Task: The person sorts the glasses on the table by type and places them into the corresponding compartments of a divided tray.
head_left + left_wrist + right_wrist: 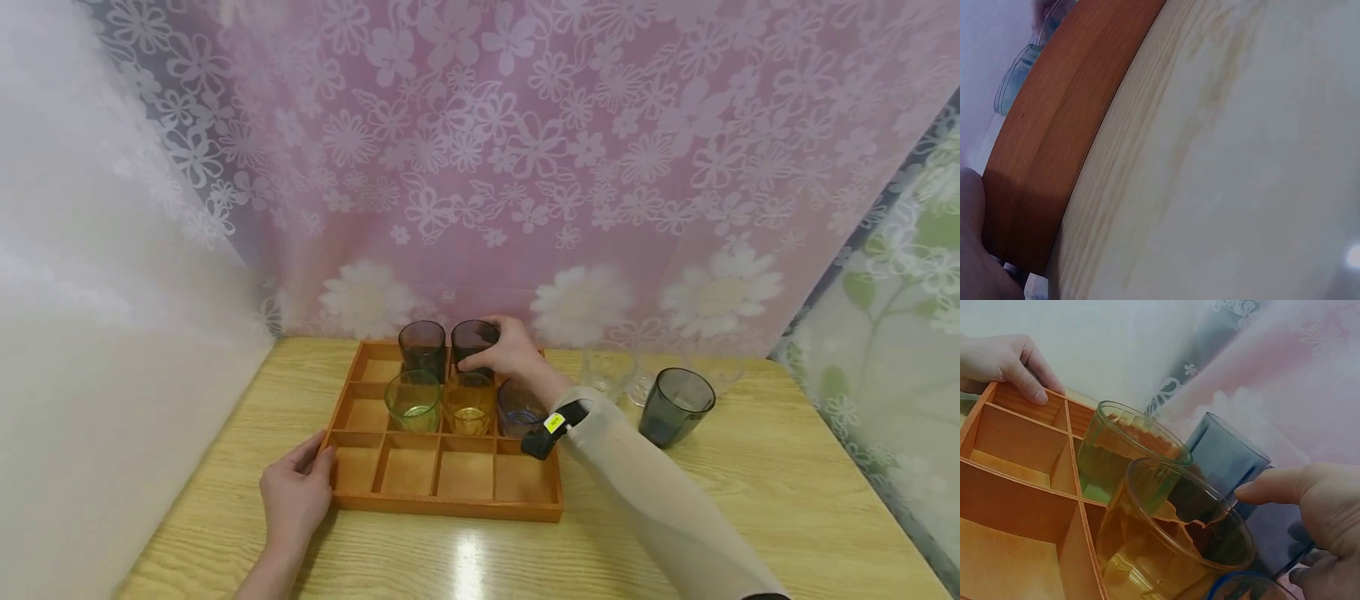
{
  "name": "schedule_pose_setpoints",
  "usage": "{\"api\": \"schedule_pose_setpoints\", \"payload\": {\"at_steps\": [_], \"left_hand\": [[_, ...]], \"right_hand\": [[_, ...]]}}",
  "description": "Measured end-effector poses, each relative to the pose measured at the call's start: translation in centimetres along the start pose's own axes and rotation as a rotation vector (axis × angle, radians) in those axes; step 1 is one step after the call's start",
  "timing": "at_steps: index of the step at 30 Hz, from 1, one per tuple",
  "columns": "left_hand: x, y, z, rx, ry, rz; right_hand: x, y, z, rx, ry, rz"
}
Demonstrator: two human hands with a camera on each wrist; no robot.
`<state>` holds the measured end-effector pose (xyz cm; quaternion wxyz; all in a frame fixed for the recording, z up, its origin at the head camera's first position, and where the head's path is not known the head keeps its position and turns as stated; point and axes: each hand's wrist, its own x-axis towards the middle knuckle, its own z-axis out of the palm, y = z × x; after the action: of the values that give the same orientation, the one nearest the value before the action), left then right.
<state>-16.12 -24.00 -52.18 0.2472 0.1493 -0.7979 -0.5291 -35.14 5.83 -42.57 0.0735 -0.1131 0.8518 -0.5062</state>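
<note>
A wooden tray divided into square compartments [450, 506] lies on the table. At its left front corner my left hand [296, 492] grips the side wall, the thumb over the rim in the right wrist view. My right hand [513, 354] holds a dark purple glass [472, 332] in the back row, thumb and fingers around its side. Left of it stands a dark grey glass [422, 346]. The middle row holds a green glass [412, 402], an amber glass [1172, 537] and a blue glass [517, 404], partly hidden by my right wrist.
Right of the tray, a smoky grey tumbler [675, 408] stands on the wooden table [787, 500]. Behind it are several clear glasses [607, 371], hard to make out. A pink flowered curtain [480, 167] hangs along the table's back edge.
</note>
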Motion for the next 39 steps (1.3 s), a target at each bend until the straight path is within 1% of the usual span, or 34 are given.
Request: {"api": "schedule_pose_setpoints", "payload": {"at_steps": [3,8,12,17,23,29,32,36,39], "left_hand": [[0.1,0.0,0.0,0.009,0.003,-0.004],[0.2,0.0,0.0,0.016,-0.002,-0.006],[0.2,0.1,0.0,0.021,0.002,-0.012],[0.3,0.0,0.0,0.033,0.007,-0.021],[0.3,0.1,0.0,0.045,0.003,-0.023],[0.1,0.4,0.0,0.049,-0.011,-0.026],[0.0,0.4,0.0,0.051,-0.007,-0.029],[-0.2,0.4,0.0,0.054,0.005,-0.031],[-0.3,0.5,0.1,0.057,0.000,-0.024]], "right_hand": [[-0.2,0.2,-0.5,0.030,0.002,0.003],[-0.9,0.2,-1.4,0.129,0.011,0.016],[-1.6,0.2,-2.2,0.191,0.008,0.005],[-2.7,0.3,-3.4,0.236,-0.009,-0.030],[-4.4,0.2,-5.4,0.242,-0.036,-0.067],[-5.8,0.8,-7.3,0.239,-0.008,-0.088],[-6.5,1.1,-8.4,0.240,0.006,-0.086],[-7.5,1.8,-10.1,0.225,0.026,-0.078],[-8.2,2.3,-11.7,0.213,0.042,-0.087]]}}
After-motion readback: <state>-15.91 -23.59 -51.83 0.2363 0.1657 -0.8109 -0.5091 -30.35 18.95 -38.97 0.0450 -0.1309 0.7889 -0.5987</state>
